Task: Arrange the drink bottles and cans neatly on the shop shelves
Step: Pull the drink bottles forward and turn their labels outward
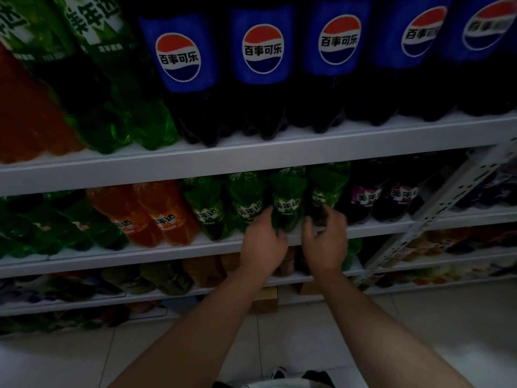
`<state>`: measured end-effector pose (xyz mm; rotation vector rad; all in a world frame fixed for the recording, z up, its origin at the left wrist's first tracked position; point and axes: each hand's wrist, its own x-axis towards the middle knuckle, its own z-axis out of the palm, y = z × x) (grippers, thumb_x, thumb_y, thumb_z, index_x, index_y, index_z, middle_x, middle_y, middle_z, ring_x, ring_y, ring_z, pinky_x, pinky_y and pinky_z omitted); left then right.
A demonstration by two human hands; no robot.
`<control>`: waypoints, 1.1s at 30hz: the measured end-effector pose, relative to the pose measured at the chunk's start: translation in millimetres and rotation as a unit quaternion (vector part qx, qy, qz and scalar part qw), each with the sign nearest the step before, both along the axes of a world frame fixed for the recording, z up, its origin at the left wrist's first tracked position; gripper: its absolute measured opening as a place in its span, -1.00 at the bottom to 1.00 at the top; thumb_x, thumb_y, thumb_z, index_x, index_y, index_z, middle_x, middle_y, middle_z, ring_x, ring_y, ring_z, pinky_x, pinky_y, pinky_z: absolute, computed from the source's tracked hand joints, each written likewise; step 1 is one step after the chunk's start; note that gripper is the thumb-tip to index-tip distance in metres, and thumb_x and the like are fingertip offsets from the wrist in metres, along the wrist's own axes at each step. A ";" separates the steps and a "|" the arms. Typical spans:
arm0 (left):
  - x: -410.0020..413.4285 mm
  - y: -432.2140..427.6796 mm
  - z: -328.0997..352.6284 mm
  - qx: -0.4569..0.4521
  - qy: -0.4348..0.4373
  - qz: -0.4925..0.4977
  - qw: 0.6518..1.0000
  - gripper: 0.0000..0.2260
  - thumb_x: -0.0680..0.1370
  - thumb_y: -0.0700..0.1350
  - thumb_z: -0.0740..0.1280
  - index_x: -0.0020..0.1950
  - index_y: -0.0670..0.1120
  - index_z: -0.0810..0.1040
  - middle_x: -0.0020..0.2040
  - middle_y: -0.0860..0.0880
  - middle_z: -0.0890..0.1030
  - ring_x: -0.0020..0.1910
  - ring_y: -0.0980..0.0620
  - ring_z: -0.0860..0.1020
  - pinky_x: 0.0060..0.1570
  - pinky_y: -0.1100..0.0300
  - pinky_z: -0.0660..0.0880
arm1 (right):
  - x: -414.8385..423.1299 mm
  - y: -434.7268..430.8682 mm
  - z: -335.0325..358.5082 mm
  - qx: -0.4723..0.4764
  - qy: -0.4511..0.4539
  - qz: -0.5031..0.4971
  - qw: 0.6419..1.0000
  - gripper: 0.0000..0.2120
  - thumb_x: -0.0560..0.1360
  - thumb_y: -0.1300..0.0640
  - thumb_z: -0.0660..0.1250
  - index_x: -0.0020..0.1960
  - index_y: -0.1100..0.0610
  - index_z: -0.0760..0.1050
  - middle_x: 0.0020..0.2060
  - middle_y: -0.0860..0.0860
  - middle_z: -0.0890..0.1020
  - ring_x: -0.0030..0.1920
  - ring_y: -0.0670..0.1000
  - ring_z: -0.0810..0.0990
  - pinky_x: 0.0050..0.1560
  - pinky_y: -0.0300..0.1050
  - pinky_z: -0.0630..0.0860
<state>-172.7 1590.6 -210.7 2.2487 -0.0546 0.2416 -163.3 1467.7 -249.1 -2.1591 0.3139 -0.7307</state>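
Note:
Several green Mirinda bottles stand in a row on the middle shelf (195,249). My left hand (263,245) has its fingers curled round the foot of the third green bottle (286,200). My right hand (326,242) reaches to the fourth green bottle (326,189), thumb and fingers on either side of its base; whether they press it is unclear. Two more green bottles (207,205) stand left of these.
Orange bottles (145,214) and more green ones stand further left, purple bottles (369,194) to the right. The upper shelf (279,161) carries large blue-labelled cola bottles (260,65), green and orange ones. Lower shelves hold blurred goods. A white upright (436,203) runs at right; tiled floor below.

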 end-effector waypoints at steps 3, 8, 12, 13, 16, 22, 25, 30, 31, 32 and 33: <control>4.0 -14.1 -1.7 -0.006 0.006 0.016 1.000 -0.53 0.50 -0.23 0.29 0.42 -0.14 0.35 0.11 -0.15 0.59 0.01 -0.07 0.57 0.01 0.17 0.52 | 10.1 -21.2 4.7 0.029 0.038 -0.032 0.998 -0.47 0.48 0.09 0.38 0.39 0.21 0.33 0.25 0.18 0.44 0.20 0.10 0.45 0.02 -0.14 0.40; 12.5 -24.8 -3.8 -0.003 0.020 0.076 0.997 -0.51 0.54 -0.18 0.30 0.47 -0.14 0.29 0.16 -0.18 0.57 0.08 -0.13 0.56 0.05 0.08 0.53 | 22.0 -30.2 2.4 0.014 0.074 0.025 0.997 -0.37 0.46 0.13 0.38 0.46 0.22 0.24 0.29 0.19 0.41 0.24 0.16 0.43 0.09 -0.13 0.38; 15.8 -27.5 -5.8 0.046 0.014 0.125 0.991 -0.56 0.55 -0.09 0.32 0.42 -0.11 0.38 0.07 -0.17 0.62 -0.02 -0.15 0.60 -0.11 0.07 0.54 | 25.7 -22.7 -3.9 0.006 0.101 -0.009 0.995 -0.34 0.41 0.05 0.46 0.40 0.27 0.30 0.21 0.22 0.38 0.20 0.19 0.41 0.15 -0.03 0.43; 17.9 -26.8 -6.1 0.056 0.019 0.131 0.990 -0.58 0.55 -0.07 0.32 0.40 -0.10 0.40 0.05 -0.16 0.63 -0.04 -0.15 0.61 -0.15 0.07 0.55 | 26.1 -20.0 -4.3 0.024 0.096 -0.021 0.995 -0.33 0.39 0.04 0.49 0.37 0.27 0.32 0.19 0.20 0.38 0.19 0.18 0.40 0.15 -0.04 0.42; 21.7 -24.6 -6.5 0.087 0.024 0.142 0.986 -0.62 0.55 -0.03 0.33 0.33 -0.11 0.45 0.00 -0.16 0.65 -0.10 -0.15 0.62 -0.22 0.09 0.53 | 26.2 -14.1 -6.6 0.062 0.075 -0.038 0.995 -0.31 0.35 0.03 0.52 0.35 0.26 0.32 0.22 0.17 0.39 0.22 0.14 0.40 0.09 -0.09 0.43; 22.0 -26.9 -11.0 0.094 0.005 0.144 0.985 -0.62 0.54 -0.03 0.34 0.32 -0.13 0.46 -0.05 -0.16 0.66 -0.15 -0.15 0.63 -0.26 0.10 0.51 | 24.4 -13.1 -14.4 0.112 0.087 -0.042 0.989 -0.32 0.40 0.04 0.46 0.42 0.15 0.25 0.24 0.11 0.49 0.19 0.13 0.49 0.03 -0.14 0.39; 22.3 -27.5 -12.1 0.099 0.010 0.146 0.984 -0.61 0.55 -0.02 0.33 0.34 -0.12 0.45 -0.05 -0.15 0.66 -0.14 -0.15 0.63 -0.25 0.09 0.52 | 26.4 -8.4 -12.0 0.068 0.083 -0.060 0.992 -0.27 0.38 0.03 0.48 0.43 0.19 0.24 0.25 0.16 0.42 0.24 0.15 0.42 0.13 -0.03 0.43; 21.3 -27.6 -9.8 0.109 0.019 0.147 0.983 -0.60 0.56 0.00 0.32 0.36 -0.11 0.43 -0.04 -0.16 0.66 -0.12 -0.17 0.63 -0.22 0.02 0.57 | 27.1 0.3 -8.7 0.050 0.080 -0.113 0.989 -0.31 0.34 -0.02 0.51 0.35 0.26 0.36 0.15 0.19 0.44 0.16 0.18 0.42 0.12 0.02 0.41; 21.0 -27.7 -9.3 0.117 0.019 0.145 0.982 -0.60 0.56 0.01 0.31 0.35 -0.11 0.43 -0.05 -0.16 0.65 -0.13 -0.17 0.63 -0.22 0.02 0.57 | 27.4 2.2 -7.7 0.056 0.077 -0.120 0.988 -0.31 0.34 -0.01 0.51 0.33 0.28 0.36 0.15 0.21 0.45 0.17 0.20 0.42 0.13 0.04 0.40; 21.1 -27.1 -8.7 0.126 0.020 0.141 0.982 -0.60 0.56 0.01 0.30 0.35 -0.11 0.43 -0.06 -0.16 0.65 -0.14 -0.17 0.63 -0.23 0.02 0.57 | 27.9 3.4 -6.7 0.065 0.076 -0.124 0.987 -0.32 0.34 0.01 0.51 0.32 0.29 0.35 0.16 0.21 0.44 0.18 0.20 0.42 0.15 0.06 0.40; 21.5 -26.2 -8.6 0.131 0.021 0.136 0.982 -0.60 0.57 0.02 0.29 0.36 -0.11 0.43 -0.06 -0.15 0.65 -0.14 -0.17 0.63 -0.23 0.01 0.57 | 28.0 3.4 -6.3 0.070 0.077 -0.123 0.987 -0.32 0.34 0.01 0.51 0.32 0.29 0.34 0.17 0.21 0.44 0.19 0.21 0.41 0.17 0.07 0.40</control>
